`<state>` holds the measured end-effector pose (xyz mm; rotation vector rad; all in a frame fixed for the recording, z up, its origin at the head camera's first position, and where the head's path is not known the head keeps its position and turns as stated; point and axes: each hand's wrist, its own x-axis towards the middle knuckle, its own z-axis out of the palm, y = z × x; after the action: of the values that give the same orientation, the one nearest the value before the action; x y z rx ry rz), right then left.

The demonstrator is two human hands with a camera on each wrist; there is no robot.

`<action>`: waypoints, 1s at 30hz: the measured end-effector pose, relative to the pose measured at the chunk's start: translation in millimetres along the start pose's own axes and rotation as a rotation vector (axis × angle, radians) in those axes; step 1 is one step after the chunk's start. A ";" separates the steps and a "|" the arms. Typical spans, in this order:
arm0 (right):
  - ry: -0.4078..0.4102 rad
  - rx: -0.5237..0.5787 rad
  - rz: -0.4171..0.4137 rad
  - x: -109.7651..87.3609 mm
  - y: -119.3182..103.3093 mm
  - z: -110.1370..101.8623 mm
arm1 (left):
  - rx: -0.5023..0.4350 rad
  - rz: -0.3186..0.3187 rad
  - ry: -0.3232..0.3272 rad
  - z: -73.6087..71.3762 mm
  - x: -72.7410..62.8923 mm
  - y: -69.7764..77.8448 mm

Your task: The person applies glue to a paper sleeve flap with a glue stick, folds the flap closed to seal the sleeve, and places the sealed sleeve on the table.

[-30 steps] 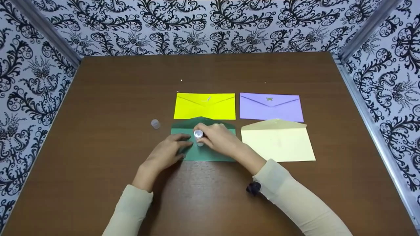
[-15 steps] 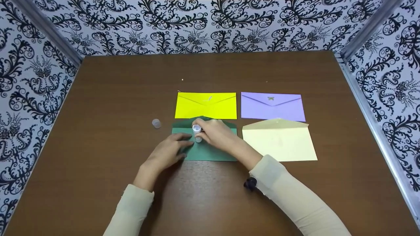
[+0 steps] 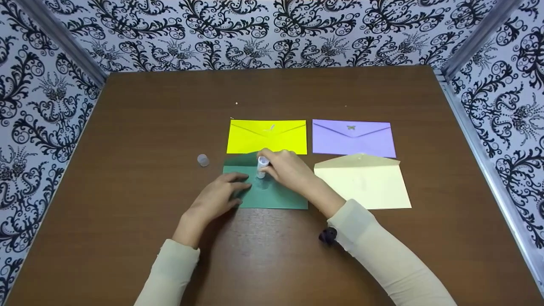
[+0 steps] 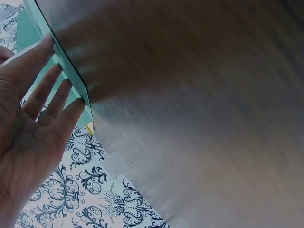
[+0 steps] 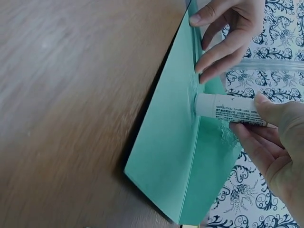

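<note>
A green envelope [image 3: 280,195] lies on the table with its flap [image 5: 213,156] opened away from me. My right hand [image 3: 291,172] grips a white glue stick [image 5: 232,108], its tip against the envelope's body; in the right wrist view, wet glue shows there and on the flap. My left hand [image 3: 219,193] rests on the envelope's left part, fingers spread and fairly straight, the fingertips [image 4: 59,66] touching the paper in the left wrist view. Left of the envelope sits a small translucent cap [image 3: 203,160].
Behind the green envelope lie a closed yellow envelope [image 3: 267,144] and a closed purple one with a small butterfly-shaped mark. To its right is a cream envelope [image 3: 363,187] with its flap up. Patterned walls [image 3: 255,34] border the brown table [image 3: 148,127].
My right hand has shifted the glue stick a little left and up, then right across the green envelope. The left hand stays in place.
</note>
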<state>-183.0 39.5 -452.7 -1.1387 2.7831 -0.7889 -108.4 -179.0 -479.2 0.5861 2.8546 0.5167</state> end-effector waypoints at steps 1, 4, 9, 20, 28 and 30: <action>0.001 -0.003 0.002 -0.8 0.6 -0.8 | -0.001 0.000 -0.002 -0.2 0.0 0.2; 0.005 -0.011 0.004 -3.8 2.3 -3.1 | -0.003 -0.005 -0.008 -0.5 -0.1 0.5; 0.011 -0.019 0.005 -10.6 5.1 -5.6 | -0.004 -0.011 -0.009 -0.4 -0.2 0.7; 0.021 -0.025 -0.030 -26.0 5.4 -10.4 | 0.005 -0.008 -0.005 1.5 0.5 -1.0; 0.000 0.013 -0.038 -34.3 5.0 -11.3 | 0.007 -0.009 -0.009 1.2 -0.1 -0.8; -0.007 0.025 -0.048 -35.1 3.2 -11.4 | 0.007 -0.011 -0.008 0.9 -0.7 -0.2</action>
<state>-161.8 69.7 -449.8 -1.2055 2.7422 -0.8199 -107.7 -179.1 -480.0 0.5720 2.8518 0.5013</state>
